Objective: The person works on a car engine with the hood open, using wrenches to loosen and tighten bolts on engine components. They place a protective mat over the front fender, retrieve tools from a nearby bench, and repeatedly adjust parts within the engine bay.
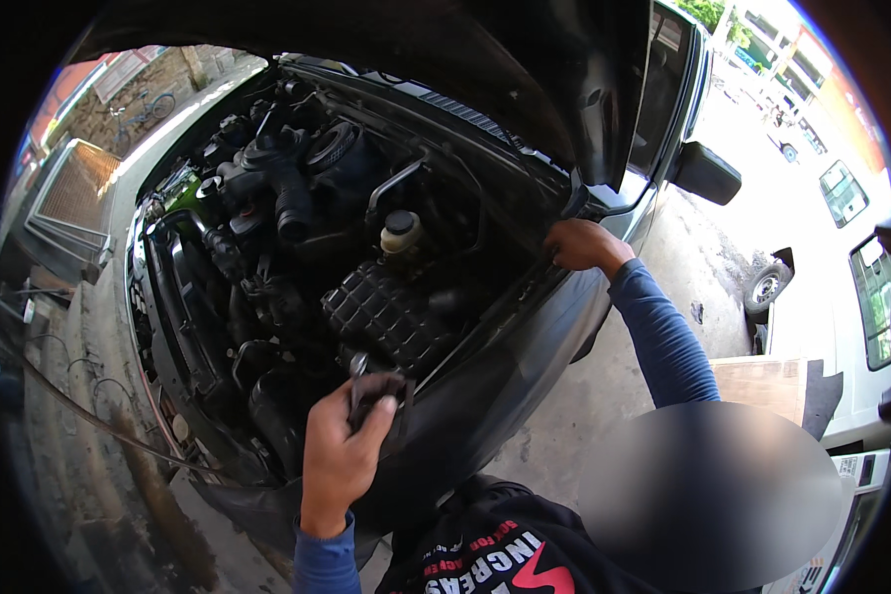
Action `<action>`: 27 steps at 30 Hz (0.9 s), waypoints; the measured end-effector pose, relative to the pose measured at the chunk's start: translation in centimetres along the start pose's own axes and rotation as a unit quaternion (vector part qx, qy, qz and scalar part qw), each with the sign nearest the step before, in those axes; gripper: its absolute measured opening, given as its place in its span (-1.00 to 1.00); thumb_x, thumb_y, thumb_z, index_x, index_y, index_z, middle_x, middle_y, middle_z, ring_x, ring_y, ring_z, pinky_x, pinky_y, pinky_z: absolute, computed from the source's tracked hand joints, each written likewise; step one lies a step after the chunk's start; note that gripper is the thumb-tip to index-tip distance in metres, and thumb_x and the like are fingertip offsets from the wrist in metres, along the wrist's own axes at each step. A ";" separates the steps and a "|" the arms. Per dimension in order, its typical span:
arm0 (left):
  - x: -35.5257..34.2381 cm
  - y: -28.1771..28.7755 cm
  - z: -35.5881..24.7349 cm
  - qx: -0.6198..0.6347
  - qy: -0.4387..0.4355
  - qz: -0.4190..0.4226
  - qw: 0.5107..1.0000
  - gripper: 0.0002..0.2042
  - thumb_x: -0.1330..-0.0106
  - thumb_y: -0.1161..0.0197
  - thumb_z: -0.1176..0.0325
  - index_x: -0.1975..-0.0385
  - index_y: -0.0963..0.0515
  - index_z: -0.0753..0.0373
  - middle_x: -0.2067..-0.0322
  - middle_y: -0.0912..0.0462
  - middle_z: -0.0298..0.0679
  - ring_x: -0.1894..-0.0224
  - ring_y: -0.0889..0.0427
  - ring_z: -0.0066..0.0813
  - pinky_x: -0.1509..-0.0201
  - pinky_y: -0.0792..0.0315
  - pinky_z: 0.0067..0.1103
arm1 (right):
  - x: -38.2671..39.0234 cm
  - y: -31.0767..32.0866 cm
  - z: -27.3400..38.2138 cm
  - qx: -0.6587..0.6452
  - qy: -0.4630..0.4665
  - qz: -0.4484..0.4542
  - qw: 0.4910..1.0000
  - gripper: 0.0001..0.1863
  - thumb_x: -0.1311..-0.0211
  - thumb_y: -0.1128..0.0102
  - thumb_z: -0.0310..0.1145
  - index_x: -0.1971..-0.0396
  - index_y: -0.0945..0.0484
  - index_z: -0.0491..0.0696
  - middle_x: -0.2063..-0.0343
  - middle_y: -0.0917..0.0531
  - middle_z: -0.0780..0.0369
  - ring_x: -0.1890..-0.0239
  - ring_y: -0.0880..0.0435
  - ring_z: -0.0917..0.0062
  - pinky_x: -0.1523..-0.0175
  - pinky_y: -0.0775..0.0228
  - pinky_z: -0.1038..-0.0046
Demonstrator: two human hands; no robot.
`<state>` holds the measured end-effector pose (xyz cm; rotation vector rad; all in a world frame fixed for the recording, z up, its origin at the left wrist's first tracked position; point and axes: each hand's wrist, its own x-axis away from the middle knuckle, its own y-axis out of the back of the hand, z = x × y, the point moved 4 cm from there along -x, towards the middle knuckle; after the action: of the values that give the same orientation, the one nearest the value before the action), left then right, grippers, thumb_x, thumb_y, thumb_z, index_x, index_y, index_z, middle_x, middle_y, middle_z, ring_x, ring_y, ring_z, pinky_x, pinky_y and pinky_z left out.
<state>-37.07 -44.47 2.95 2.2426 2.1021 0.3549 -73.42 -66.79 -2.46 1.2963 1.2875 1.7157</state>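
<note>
My left hand [345,450] is closed around a dark, squarish piece [398,391] above the near front corner of the engine bay. A shiny rounded metal end [359,364] shows just beyond its fingers; I cannot tell if it belongs to that piece. Farther back, my right hand [586,246] rests at the inner edge of the dark fender [554,342], close to the base of the raised hood [525,89]. Its fingers curl downward, and whatever they grip is hidden. Between the hands lie a ribbed black box cover [386,312] and a pale reservoir [398,238] with a black cap.
Hoses and engine parts [267,168] fill the bay under the overhanging hood. A side mirror [708,173] juts out beyond my right hand. On the right stands a white vehicle [861,366], with a wheel [765,287] nearby. Steps [89,396] run along the left.
</note>
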 end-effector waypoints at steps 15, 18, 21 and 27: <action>-16.3 -12.6 3.7 -0.280 -0.033 0.068 0.957 -0.81 -0.14 -0.42 0.39 0.31 -0.70 0.36 0.31 -0.69 0.18 0.14 -0.68 0.18 0.01 -0.55 -0.18 | 2.6 1.7 0.2 -0.194 0.039 -0.149 0.969 -0.67 -0.23 -0.25 -0.38 0.00 -0.66 -0.08 0.06 -0.70 0.06 -0.04 -0.65 0.15 -0.18 -0.45 0.27; -16.4 -14.3 5.4 -0.299 -0.082 0.051 0.949 -0.81 -0.06 -0.40 0.44 0.37 -0.66 0.43 0.31 -0.67 0.24 0.13 -0.66 0.24 0.00 -0.55 -0.14 | 4.0 2.2 0.5 -0.229 0.042 -0.182 0.955 -0.68 -0.27 -0.26 -0.34 0.02 -0.65 -0.13 0.07 -0.69 0.03 -0.02 -0.66 0.16 -0.16 -0.46 0.29; -15.8 -14.2 6.6 -0.288 -0.093 0.017 0.953 -0.81 -0.04 -0.39 0.45 0.40 -0.64 0.44 0.32 -0.66 0.27 0.14 -0.66 0.26 -0.01 -0.55 -0.13 | 5.0 2.3 1.5 -0.255 0.088 -0.262 0.927 -0.73 -0.24 -0.26 -0.41 0.08 -0.67 -0.15 0.15 -0.69 0.04 0.08 -0.68 0.14 -0.06 -0.48 0.26; -14.0 -11.4 5.9 -0.183 -0.073 -0.024 0.980 -0.75 -0.27 -0.35 0.30 0.43 -0.64 0.44 0.47 -0.65 0.14 0.32 -0.69 0.11 0.18 -0.53 -0.20 | 6.0 2.4 5.6 -0.315 0.089 -0.302 0.896 -0.78 -0.25 -0.26 -0.50 0.12 -0.67 -0.18 0.22 -0.69 0.11 0.17 -0.68 0.34 0.04 -0.46 0.41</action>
<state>-47.79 -56.75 -6.87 1.9434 1.8379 0.5109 -69.87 -60.47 2.03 0.3193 0.9519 1.5971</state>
